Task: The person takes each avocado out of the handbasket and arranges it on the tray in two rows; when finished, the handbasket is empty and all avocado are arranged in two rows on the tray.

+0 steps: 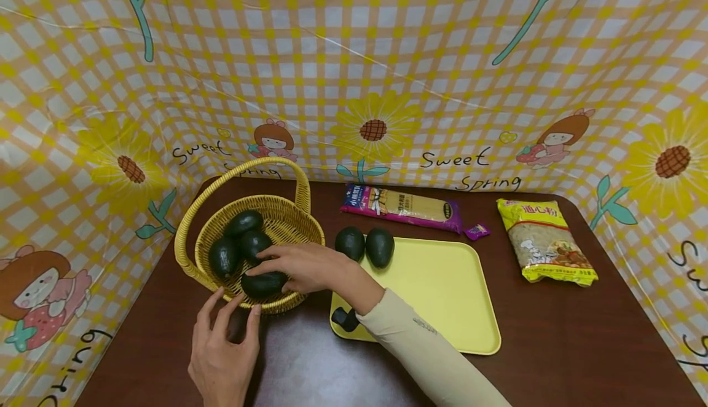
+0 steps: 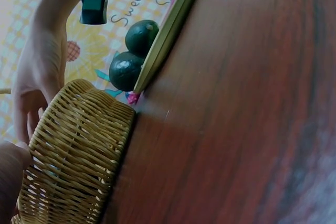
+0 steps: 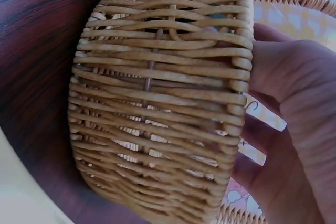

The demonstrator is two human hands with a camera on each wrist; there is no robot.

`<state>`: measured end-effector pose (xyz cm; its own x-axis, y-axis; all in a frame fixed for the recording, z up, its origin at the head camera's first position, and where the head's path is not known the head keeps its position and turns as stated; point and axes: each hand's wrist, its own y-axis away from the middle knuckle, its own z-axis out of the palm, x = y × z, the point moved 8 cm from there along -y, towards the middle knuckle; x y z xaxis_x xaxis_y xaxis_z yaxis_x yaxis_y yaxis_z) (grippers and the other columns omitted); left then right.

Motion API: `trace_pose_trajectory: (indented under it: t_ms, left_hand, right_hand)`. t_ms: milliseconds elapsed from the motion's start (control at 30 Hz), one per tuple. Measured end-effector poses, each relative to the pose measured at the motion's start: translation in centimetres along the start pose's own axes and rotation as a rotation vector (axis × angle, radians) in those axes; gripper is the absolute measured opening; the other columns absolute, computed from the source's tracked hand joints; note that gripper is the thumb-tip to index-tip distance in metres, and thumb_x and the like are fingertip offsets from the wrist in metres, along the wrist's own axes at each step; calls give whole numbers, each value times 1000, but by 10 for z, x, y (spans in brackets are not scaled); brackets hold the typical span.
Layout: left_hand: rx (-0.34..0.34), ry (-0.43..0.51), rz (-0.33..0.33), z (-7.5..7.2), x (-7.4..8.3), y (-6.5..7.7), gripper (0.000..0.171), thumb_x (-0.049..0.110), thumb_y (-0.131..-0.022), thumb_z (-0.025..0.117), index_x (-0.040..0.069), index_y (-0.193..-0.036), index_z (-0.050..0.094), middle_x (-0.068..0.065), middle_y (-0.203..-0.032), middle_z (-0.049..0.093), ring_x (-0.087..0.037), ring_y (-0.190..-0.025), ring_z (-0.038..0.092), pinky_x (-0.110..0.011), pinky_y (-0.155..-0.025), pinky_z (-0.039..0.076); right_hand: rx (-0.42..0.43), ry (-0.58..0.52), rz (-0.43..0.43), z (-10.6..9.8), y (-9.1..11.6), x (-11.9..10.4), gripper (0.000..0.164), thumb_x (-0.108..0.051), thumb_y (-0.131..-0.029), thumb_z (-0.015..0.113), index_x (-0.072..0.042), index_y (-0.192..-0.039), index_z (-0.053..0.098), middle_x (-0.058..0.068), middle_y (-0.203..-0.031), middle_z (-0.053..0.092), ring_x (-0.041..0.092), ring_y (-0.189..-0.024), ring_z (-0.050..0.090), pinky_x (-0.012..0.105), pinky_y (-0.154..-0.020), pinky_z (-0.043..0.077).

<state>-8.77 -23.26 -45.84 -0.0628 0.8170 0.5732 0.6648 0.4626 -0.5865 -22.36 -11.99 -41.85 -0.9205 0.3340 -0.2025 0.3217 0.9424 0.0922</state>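
In the head view, my right hand (image 1: 310, 265) reaches over the near rim of a yellow wicker basket (image 1: 301, 210). Its thumb and fingers grip a dark green avocado (image 1: 261, 285) low in the basket. Several more avocados (image 1: 224, 257) lie just behind that one. My left hand (image 1: 224, 348) is at the basket's front, its spread fingertips touching the rim; the left wrist view shows a fingertip (image 2: 21, 156) at the woven edge. From the right wrist, the basket's wall (image 3: 157, 98) hides the avocado, while the right hand (image 3: 299, 119) bends over the rim.
Right of the basket lies a yellow tray (image 1: 442, 296) with two avocados (image 1: 380, 248) at its back left corner. Behind it are a spaghetti packet (image 1: 404, 207) and a small purple packet (image 1: 477, 231). A yellow pasta bag (image 1: 547, 241) lies farther right. The basket's tall handle (image 1: 221, 182) arches up.
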Motion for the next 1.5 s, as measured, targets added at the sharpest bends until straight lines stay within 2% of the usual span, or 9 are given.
trace_pose_trajectory:
  t_ms: [133, 267, 367, 467, 567, 933, 1200, 1367, 1500]
  left_hand:
    - [-1, 2, 2, 0, 1, 0, 36, 31, -88, 92, 9, -116, 82, -16, -140, 67, -43, -102, 70, -62, -59, 57]
    - [-2, -3, 0, 1, 0, 0, 37, 31, -88, 92, 9, -116, 82, -16, -141, 67, -44, -102, 70, -63, -60, 57]
    - [-5, -6, 2, 2, 0, 1, 37, 32, -88, 92, 10, -116, 82, -15, -141, 67, -44, -102, 70, -62, -59, 57]
    - [-4, -5, 9, 2, 1, 1, 37, 31, -88, 93, 10, -116, 82, -15, -141, 67, -43, -100, 70, -60, -57, 57]
    - [-3, -5, 17, 2, 1, 1, 37, 30, -88, 93, 10, -116, 82, -16, -140, 67, -43, -99, 71, -59, -57, 57]
    - [5, 4, 37, 2, 2, -1, 37, 29, -87, 93, 9, -116, 82, -16, -140, 67, -44, -100, 71, -60, -57, 57]
    - [0, -2, 28, 1, 0, -2, 36, 30, -88, 93, 11, -116, 82, -15, -141, 67, -42, -99, 71, -57, -55, 56]
    - [-8, -9, 22, 2, -1, -2, 36, 30, -88, 93, 11, -116, 82, -15, -140, 67, -41, -97, 70, -55, -53, 55]
    - [-4, -10, 20, 1, -2, -1, 36, 30, -87, 93, 11, -116, 82, -15, -140, 67, -41, -97, 70, -55, -53, 55]
  right_hand:
    - [-52, 37, -12, 2, -5, -4, 75, -15, -99, 81, -39, -162, 50, -3, -172, 40, 20, -152, 47, 28, -98, 55]
    - [-93, 44, -6, 5, -10, -5, 77, -7, -101, 77, -41, -163, 48, -6, -174, 35, 19, -144, 54, 21, -73, 50]
    - [-114, 35, 5, 8, -13, -5, 79, -1, -101, 74, -42, -163, 48, -7, -175, 33, 14, -109, 66, 20, -60, 40]
    - [-130, 26, 11, 10, -15, -4, 80, 2, -100, 73, -42, -163, 48, -7, -175, 33, 10, -68, 54, 20, -54, 35]
    - [-140, 30, 16, 11, -17, -3, 81, 1, -100, 74, -42, -163, 48, -7, -175, 34, 10, -51, 42, 21, -52, 35]
    - [-156, 80, 22, 14, -22, -2, 80, -6, -100, 78, -44, -163, 47, -9, -174, 35, 10, -53, 50, 21, -55, 41]
    - [-102, 70, -4, 13, -26, -1, 81, -17, -94, 87, -38, -162, 48, -3, -165, 48, 14, -86, 70, 27, -80, 57]
    - [-87, 79, -15, 16, -29, 0, 79, -25, -95, 87, -40, -162, 49, 0, -156, 52, 11, -76, 64, 23, -70, 54]
    - [-69, 86, -23, 16, -31, 0, 76, -29, -94, 88, -39, -160, 52, 0, -153, 53, 10, -78, 64, 23, -77, 55]
